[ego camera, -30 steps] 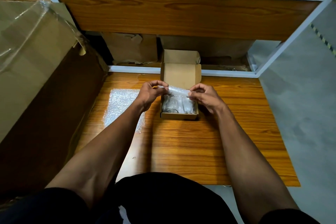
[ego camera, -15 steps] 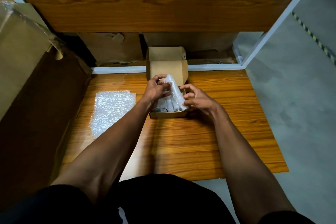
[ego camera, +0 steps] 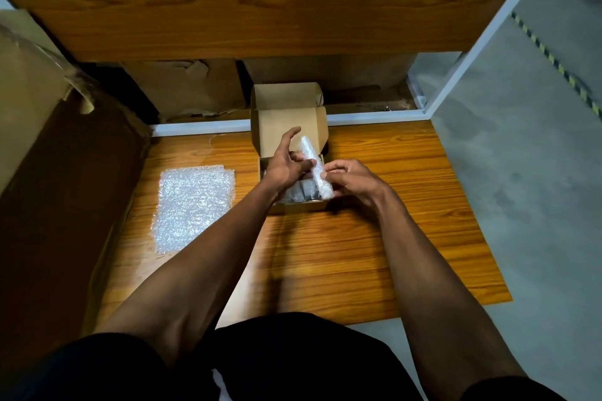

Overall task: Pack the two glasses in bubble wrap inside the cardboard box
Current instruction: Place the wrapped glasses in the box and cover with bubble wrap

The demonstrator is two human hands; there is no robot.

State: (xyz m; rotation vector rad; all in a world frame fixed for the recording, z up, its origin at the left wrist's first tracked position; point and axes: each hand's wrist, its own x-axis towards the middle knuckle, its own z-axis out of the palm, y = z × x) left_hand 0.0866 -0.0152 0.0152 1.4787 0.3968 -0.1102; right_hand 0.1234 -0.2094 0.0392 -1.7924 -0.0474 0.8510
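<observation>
A: Where's the bubble wrap?
B: A rolled piece of bubble wrap (ego camera: 315, 169) is held over the open cardboard box (ego camera: 290, 127), tilted from far-left to near-right. The right hand (ego camera: 351, 181) has its grip clamped on the roll's near end, fingers curled round it. The left hand (ego camera: 286, 166) has its fingers spread apart, thumb touching the roll's side.
A: And the glasses?
B: Inside the box, under the hands, there are dark, shiny shapes (too hidden to count as glasses). The box sits at the far middle of the wooden bench (ego camera: 358, 247), its lid standing up behind.
A: Anything else?
B: A flat bubble wrap sheet (ego camera: 192, 208) lies on the bench left of the box, well apart. A large carton (ego camera: 35, 114) stands at far left. A white-framed wooden shelf (ego camera: 260, 10) runs above.
A: Any writing?
B: None readable.
</observation>
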